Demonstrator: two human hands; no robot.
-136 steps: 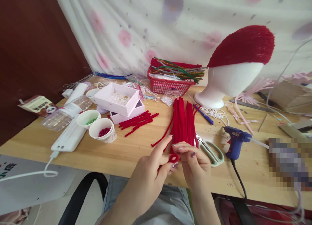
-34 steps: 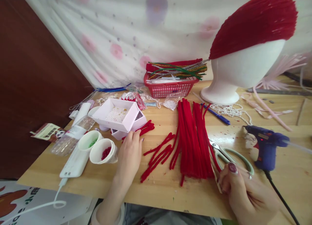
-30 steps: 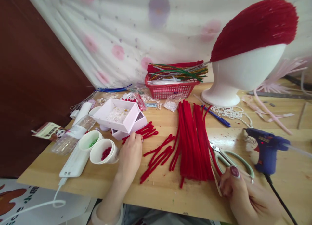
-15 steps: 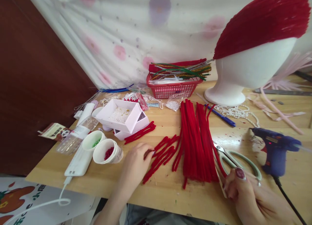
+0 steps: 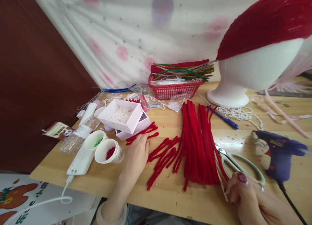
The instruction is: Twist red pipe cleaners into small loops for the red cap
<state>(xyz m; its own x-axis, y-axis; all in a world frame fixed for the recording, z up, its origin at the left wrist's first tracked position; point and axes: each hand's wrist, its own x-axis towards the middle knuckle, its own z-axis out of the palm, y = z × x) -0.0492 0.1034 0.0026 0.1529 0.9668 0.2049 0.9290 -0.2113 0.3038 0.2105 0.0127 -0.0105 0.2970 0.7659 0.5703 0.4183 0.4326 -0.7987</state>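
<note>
My left hand [image 5: 136,152] reaches to the small group of folded red pipe cleaners [image 5: 144,130] in front of the white box. Its fingers are bent down, with one loop sticking out past them; the fingertips are partly hidden. My right hand [image 5: 247,195] is closed around the lower end of a red pipe cleaner [image 5: 223,168], along with a thin pale strip I cannot identify. Green-handled scissors [image 5: 243,166] lie just beyond that hand. More folded red pipe cleaners [image 5: 159,165] rest in the middle, beside a thick bundle of long straight ones [image 5: 198,147].
White cups [image 5: 115,155] of beads and a white power strip [image 5: 81,160] stand left. A bead box [image 5: 123,116] sits behind them. A red basket [image 5: 176,90] is at the back. On the right are a foam head [image 5: 253,69], a blue pen [image 5: 225,118] and a glue gun [image 5: 280,153].
My left hand has moved up and away from the middle folded pipe cleaners to the group by the white box, where one loop now projects separately. My right hand keeps its grip.
</note>
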